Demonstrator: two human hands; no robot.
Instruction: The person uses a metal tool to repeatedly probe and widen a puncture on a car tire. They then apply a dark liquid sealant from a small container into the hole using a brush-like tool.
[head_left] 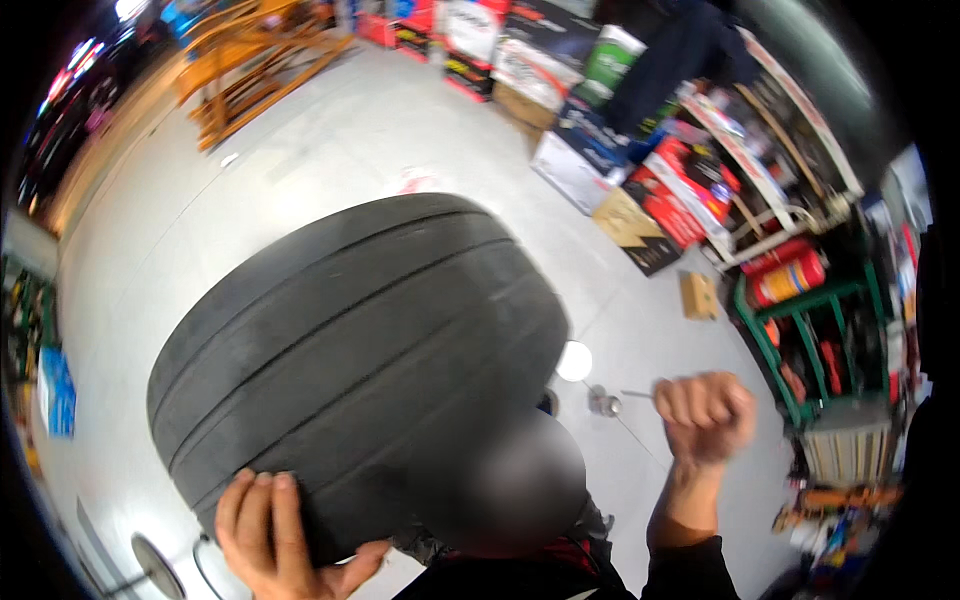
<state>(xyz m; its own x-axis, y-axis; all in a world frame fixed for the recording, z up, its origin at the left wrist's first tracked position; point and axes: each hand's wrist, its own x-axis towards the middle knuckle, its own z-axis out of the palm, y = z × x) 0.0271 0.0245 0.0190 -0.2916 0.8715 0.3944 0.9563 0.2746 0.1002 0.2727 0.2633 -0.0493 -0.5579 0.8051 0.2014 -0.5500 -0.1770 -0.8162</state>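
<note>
A large, worn black tire (370, 320) stands in front of me, with long grooves running along its tread. My left hand (268, 535) grips its near left edge, fingers on the tread and thumb around the side. To the right of the tire, my right hand (705, 415) is raised in a fist. A thin metal rod (637, 394) sticks out leftward from it; any handle is hidden inside the fingers. Below, between tire and fist, are a small metal container (603, 401) and a round white object (574, 361). A blurred patch covers the tire's lower right.
Pale floor (130, 290) surrounds the tire. Several cardboard boxes (575, 165) line the far right, beside a white shelf rack (770, 130). A green rack (830, 345) with a red fire extinguisher (790, 280) stands at right. An orange metal frame (240, 65) is at the far left.
</note>
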